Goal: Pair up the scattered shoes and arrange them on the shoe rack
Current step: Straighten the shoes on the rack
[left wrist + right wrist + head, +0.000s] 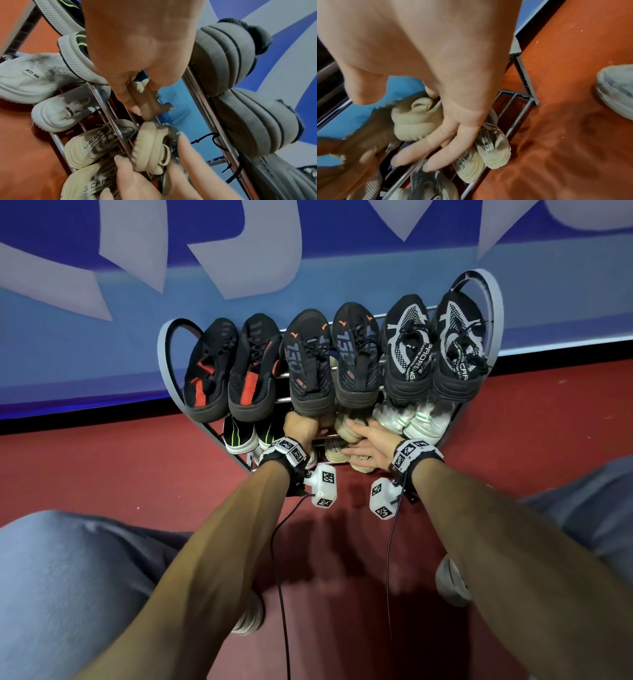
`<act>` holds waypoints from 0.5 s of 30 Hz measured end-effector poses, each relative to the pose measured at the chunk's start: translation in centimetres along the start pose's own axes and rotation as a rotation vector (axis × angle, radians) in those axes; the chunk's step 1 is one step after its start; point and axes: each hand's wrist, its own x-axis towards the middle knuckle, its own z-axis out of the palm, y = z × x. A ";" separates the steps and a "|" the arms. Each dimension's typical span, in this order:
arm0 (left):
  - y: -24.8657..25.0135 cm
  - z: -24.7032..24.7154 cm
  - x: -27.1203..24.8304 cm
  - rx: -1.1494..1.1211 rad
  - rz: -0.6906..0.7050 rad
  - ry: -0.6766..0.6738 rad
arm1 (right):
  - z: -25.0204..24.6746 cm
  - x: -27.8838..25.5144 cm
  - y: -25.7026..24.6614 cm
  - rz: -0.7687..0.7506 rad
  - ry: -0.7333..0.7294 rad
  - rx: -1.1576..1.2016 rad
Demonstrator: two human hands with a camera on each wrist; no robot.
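Your left hand (301, 428) reaches under the top row of the grey metal shoe rack (164, 354), pinching a brown-and-cream shoe (149, 102) between thumb and fingers at the middle tier. Your right hand (368, 445) lies with fingers spread and nearly straight against the heel of a cream knitted sneaker (414, 119) on that same tier; I cannot tell whether it truly grips.

On the bottom tier, two cream sneakers (481, 152) carry straps reading "CAPAD…". The white pair (34, 81) beside them shows "DESIGN".

On the top row, the middle black pair (329, 357) bears "155"-like numerals with orange marks, the right black-and-white pair (435, 347) repeats the "CAPADREN"-style lettering, and the left black pair (233, 368) has red patches.

A black shoe with neon-green stripes (239, 436) crowds your left wrist. The top row's soles overhang your hands.
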 end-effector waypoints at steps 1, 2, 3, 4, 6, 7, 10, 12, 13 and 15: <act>0.7 0.0 -0.9 -0.058 0.002 -0.025 | 0.0 0.1 0.0 -0.004 0.023 0.004; 1.1 0.0 -1.4 -0.096 -0.007 -0.035 | 0.1 0.3 -0.1 -0.004 0.039 0.014; 1.3 0.0 -1.7 -0.133 -0.025 -0.039 | 0.4 0.5 -0.3 0.002 0.046 0.034; 1.3 0.1 -1.8 -0.153 -0.046 -0.032 | 0.7 0.7 -0.6 0.007 0.050 0.060; 0.9 0.4 -1.7 -0.149 -0.062 -0.018 | 1.4 0.9 -1.4 0.004 0.051 0.140; 0.5 0.5 -1.5 -0.134 -0.053 -0.013 | 1.8 1.0 -1.8 -0.001 0.048 0.178; -0.5 0.7 -1.1 -0.095 -0.046 0.032 | 2.9 1.2 -2.3 0.012 0.101 0.269; -2.5 0.6 1.6 0.003 -0.054 0.090 | 3.0 1.7 -1.9 0.023 0.182 0.307; -3.2 0.6 2.3 0.079 -0.049 0.139 | 2.9 2.0 -1.6 0.027 0.234 0.284; -3.1 0.3 1.5 0.219 -0.049 0.181 | 2.7 2.8 -0.8 0.004 0.328 0.165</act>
